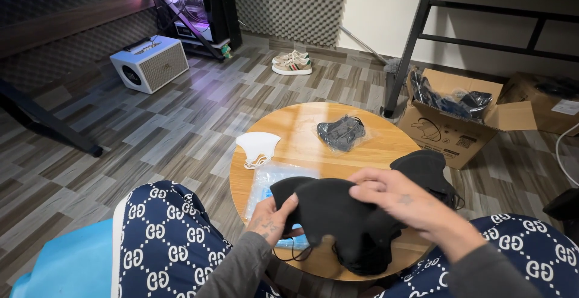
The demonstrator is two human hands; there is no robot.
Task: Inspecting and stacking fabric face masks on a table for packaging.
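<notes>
Open cardboard box (449,130) holds bagged black masks (449,100) (heaped).

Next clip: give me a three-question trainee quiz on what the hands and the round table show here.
1. True or false: both hands grip the same black face mask.
2. Which lies nearest the white mask on the round wooden table? A) a bagged dark mask bundle B) a clear plastic bag C) a pair of sneakers
3. Fill in: the open cardboard box stands on the ____.

Key
1. True: the left hand pinches its edge, and the right hand presses on top.
2. B, the clear plastic bag.
3. Floor.
</notes>
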